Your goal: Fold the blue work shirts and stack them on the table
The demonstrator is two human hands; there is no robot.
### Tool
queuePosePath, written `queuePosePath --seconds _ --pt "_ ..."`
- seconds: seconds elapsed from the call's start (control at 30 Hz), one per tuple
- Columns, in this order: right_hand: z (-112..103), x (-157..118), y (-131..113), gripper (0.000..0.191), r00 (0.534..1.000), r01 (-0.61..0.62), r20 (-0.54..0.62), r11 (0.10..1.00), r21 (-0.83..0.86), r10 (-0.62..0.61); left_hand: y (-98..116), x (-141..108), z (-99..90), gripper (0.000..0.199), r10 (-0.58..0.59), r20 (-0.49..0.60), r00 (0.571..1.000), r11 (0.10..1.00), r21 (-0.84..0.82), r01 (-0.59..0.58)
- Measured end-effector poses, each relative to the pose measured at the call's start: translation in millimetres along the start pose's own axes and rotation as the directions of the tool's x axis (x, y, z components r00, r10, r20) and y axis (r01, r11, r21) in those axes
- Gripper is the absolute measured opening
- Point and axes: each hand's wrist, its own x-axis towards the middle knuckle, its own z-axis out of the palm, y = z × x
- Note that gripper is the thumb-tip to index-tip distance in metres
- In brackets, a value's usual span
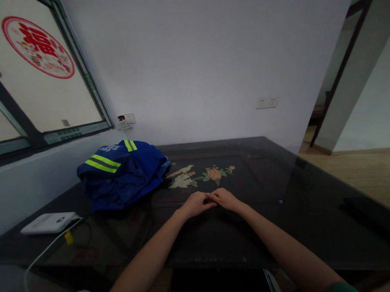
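At table, resting left hand against right hand, with loosely open, empty-looking fingers. Near jacket; must part before any reach.

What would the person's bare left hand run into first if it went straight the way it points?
Most likely the bare right hand: the left hand points toward it over the dark, glossy table, and their fingers seem to meet, though the overlap hides exact contact.
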Motion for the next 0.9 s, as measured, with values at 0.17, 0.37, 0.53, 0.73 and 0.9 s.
queuePosePath --seconds 0.17,0.37,0.53,0.73,0.9 --pt "-3 -3 -6 0.059 0.999 -0.034 0.010 0.999 0.005 0.034 -1 1 0.9 0.028 -0.004 -0.012 1.000 1.000 0.027 0.005" --pt "-6 -6 -11 0.061 0.998 -0.057 0.025 0.998 0.033 0.057 -3 1 2.6 0.027 0.008 -0.005 1.000 1.000 0.021 -0.008" --pt "-7 -7 -14 0.060 0.998 -0.059 0.008 0.998 0.000 0.059 -5 1 3.9 0.026 0.008 -0.018 1.000 1.000 0.009 -0.008" --pt "-6 -7 -14 0.060 0.999 -0.050 0.002 0.999 -0.009 0.050 -5 1 4.6 0.027 0.019 -0.043 0.999 0.999 0.031 -0.018" --pt "-5 -6 -12 0.060 0.999 -0.045 0.016 0.998 -0.035 0.045 -6 -1 0.3 0.025 0.020 -0.037 0.999 0.998 0.057 -0.018"
